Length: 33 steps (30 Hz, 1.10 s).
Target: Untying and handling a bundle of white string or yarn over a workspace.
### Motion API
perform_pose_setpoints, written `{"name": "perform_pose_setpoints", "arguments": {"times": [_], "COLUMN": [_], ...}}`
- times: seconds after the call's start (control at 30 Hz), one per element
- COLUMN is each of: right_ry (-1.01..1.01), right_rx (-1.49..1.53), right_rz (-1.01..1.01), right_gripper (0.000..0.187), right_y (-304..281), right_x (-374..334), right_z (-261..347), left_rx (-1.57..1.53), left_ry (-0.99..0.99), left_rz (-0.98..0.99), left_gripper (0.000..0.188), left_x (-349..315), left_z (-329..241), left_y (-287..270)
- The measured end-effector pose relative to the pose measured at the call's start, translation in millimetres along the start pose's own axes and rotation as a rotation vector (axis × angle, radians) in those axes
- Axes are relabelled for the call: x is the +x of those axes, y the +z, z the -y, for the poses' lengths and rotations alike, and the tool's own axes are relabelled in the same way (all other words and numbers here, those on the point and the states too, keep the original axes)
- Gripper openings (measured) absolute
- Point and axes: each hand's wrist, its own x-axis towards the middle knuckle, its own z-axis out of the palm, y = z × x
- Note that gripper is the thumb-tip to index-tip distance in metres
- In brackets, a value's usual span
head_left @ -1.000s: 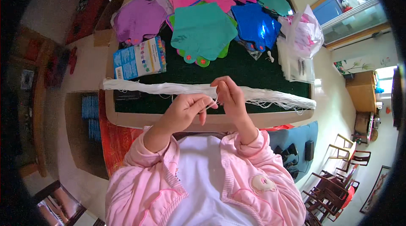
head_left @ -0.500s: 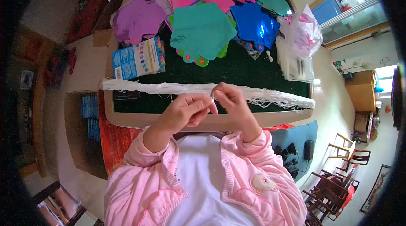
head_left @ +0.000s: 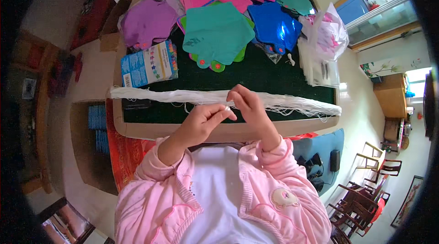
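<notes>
A long skein of white string [head_left: 169, 95] lies across the near side of the dark green table top [head_left: 157, 115], with loose loops at its right end. Just in front of its middle, my left hand [head_left: 201, 124] is closed in a pinch. A small white bit, apparently string, shows at its fingertips. My right hand [head_left: 249, 106] is beside it with thumb and fingers bent together, partly over the skein. What sits between the right fingers, if anything, is too small to make out.
Beyond the skein lie stacked teal felt-like pieces [head_left: 217, 29], purple pieces [head_left: 148, 20] and blue pieces [head_left: 274, 24] with red round spots. A blue printed packet [head_left: 141, 68] is at left, clear plastic sleeves [head_left: 315, 72] and a white plastic bag [head_left: 330, 34] at right.
My hands have drawn slightly apart: the right one has moved up a little, the left one a little down. The white bit shows more plainly at the left fingertips.
</notes>
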Motion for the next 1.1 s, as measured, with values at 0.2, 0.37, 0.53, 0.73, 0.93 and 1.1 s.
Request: {"name": "perform_pose_setpoints", "arguments": {"times": [0.2,0.37,0.53,0.73,0.93,1.1], "right_ry": [0.123,0.054,-0.174,-0.11,-0.122,-0.018], "right_rx": [-0.079,-0.034,0.262,-0.16,-0.216,-0.279], "right_rz": [0.018,0.024,0.105,0.114,-0.087,0.132], "right_gripper": [0.03,0.029,0.029,0.008,0.005,0.007], "right_y": [4,10,27,25,3,13], "right_x": [5,9,-2,-27,-5,-17], "right_z": [-54,-27,12,47,49,22], "left_rx": [-0.504,-0.393,-0.445,-0.171,-0.214,-0.354], "left_ry": [0.101,0.066,-0.052,-0.048,-0.176,-0.096], "left_rz": [0.111,-0.138,-0.107,-0.183,0.176,0.105], "left_gripper": [0.024,0.02,0.029,0.034,0.032,0.03], "left_x": [-29,-21,2,17,-3,1], "left_z": [-34,-49,-22,14,2,8], "left_y": [-23,-18,-12,-15,-7,-9]}}
